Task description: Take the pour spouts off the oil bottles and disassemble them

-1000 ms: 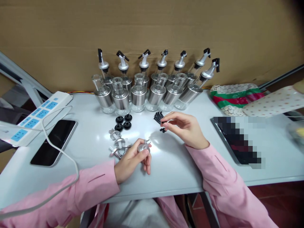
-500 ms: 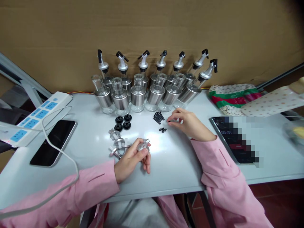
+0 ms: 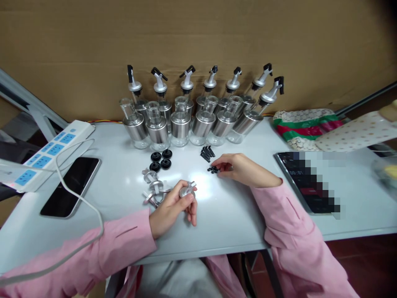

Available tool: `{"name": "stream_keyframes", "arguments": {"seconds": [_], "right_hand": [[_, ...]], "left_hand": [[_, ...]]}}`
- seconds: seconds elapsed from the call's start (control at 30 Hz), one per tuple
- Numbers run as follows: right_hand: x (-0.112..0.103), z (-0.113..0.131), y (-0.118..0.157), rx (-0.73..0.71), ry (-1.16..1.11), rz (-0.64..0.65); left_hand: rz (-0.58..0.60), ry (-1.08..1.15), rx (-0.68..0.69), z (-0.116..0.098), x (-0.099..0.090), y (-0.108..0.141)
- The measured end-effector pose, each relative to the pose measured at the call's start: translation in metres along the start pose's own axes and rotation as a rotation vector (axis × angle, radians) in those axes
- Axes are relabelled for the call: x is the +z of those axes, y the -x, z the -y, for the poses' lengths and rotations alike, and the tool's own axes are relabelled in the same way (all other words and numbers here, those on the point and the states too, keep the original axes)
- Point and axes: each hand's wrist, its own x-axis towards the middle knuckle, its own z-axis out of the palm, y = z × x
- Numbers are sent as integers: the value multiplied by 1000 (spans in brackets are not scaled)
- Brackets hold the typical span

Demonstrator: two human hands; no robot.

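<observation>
My left hand (image 3: 176,203) is closed around a silver pourer spout (image 3: 187,190), its narrow nozzle pointing up and to the right. My right hand (image 3: 237,169) reaches down to a little pile of small black parts (image 3: 212,169), thumb and forefinger apart at its right edge. Just behind that pile lie several black levers (image 3: 207,153). More silver pourer spouts (image 3: 155,186) are heaped left of my left hand, partly hidden by it. Several round black stoppers (image 3: 160,159) are grouped beyond the heap.
Glass bottles with steel sleeves (image 3: 180,124) line the back; those behind carry fitted pourers. A power strip (image 3: 46,155) and a phone (image 3: 71,188) are at left, with a white cable (image 3: 83,203) crossing my left sleeve. Another phone (image 3: 297,178) lies at right near a patterned bag (image 3: 305,128).
My right hand has moved slightly toward me, from beside the black levers to the small black parts. The left hand still holds the spout in the same place.
</observation>
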Motion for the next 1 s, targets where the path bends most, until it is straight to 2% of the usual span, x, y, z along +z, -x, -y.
{"name": "stream_keyframes", "arguments": {"seconds": [0.2,0.47,0.7,0.87,1.0], "right_hand": [[2,-1,0,11,-81,12],[6,5,-2,-79,-63,-27],[11,5,-5,-86,3,-81],[10,8,-3,-72,-90,-31],[13,7,-3,-135,-60,-45]], "left_hand": [[-4,-1,-4,-1,1,0],[-4,-3,-4,0,-1,-1],[2,-1,-10,-1,0,-1],[-2,2,-12,-2,1,-1],[-5,-2,-14,-1,0,-2]]}}
